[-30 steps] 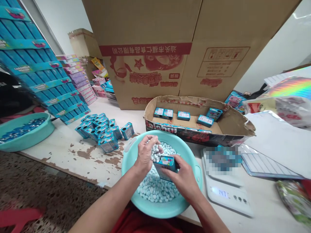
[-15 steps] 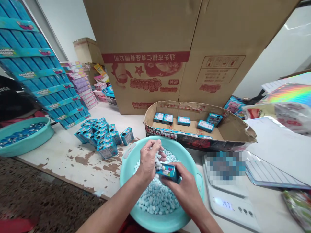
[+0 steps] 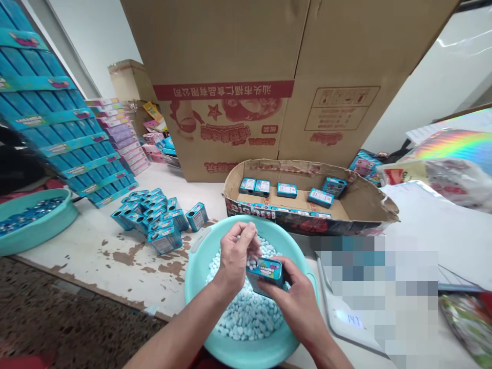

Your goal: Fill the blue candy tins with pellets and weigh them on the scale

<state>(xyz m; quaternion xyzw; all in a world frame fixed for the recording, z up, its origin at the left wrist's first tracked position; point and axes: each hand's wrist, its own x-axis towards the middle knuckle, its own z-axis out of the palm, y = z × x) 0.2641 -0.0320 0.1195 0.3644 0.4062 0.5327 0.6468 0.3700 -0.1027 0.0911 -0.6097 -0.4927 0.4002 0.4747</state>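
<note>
My right hand [image 3: 298, 294] grips a small blue candy box [image 3: 269, 270] above the round turquoise basin [image 3: 195, 318]. Its fingers wrap the box, and the printed side faces up toward me. My left hand [image 3: 235, 256] is closed and cupped against the box's left end, thumb pressed toward the curled fingers. A few white candies [image 3: 252, 264] show between that hand and the box; how many remain inside the fingers is hidden. Below both hands, pale blue and white candies [image 3: 248, 315] fill the bottom of the basin.
Several blue boxes [image 3: 165, 237] stand clustered left of the basin. Behind it, an open cardboard tray [image 3: 349, 207] holds more boxes. A scale [image 3: 338, 307] is at right, partly blurred out. Stacked blue cartons [image 3: 69, 138] and another turquoise basin [image 3: 69, 218] stand at left.
Fewer white candies show between my left hand and the box. The box has turned slightly, showing more of its printed side. The whole view has shifted a little.
</note>
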